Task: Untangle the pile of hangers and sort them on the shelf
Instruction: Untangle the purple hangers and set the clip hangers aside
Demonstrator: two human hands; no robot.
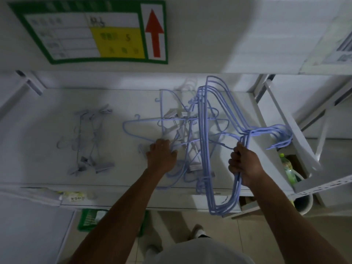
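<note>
A tangled pile of light-blue wire hangers (pixel 177 128) with some clip hangers lies on the white shelf (pixel 118 164), right of middle. My right hand (pixel 244 164) is shut on a bunch of several matching blue hangers (pixel 215 141), held upright above the shelf's right part, their hooks pointing right. My left hand (pixel 162 154) rests on the pile's near-left side, fingers closed on a hanger's wire. A separate small group of grey clip hangers (pixel 88 140) lies flat on the shelf's left part.
A green-framed sign with a red arrow (pixel 99 32) hangs on the upper shelf front. Slanted white shelf brackets (pixel 282 115) stand at the right. A green bottle (pixel 285 164) sits in a box below right. A green crate (pixel 89 220) is on the floor.
</note>
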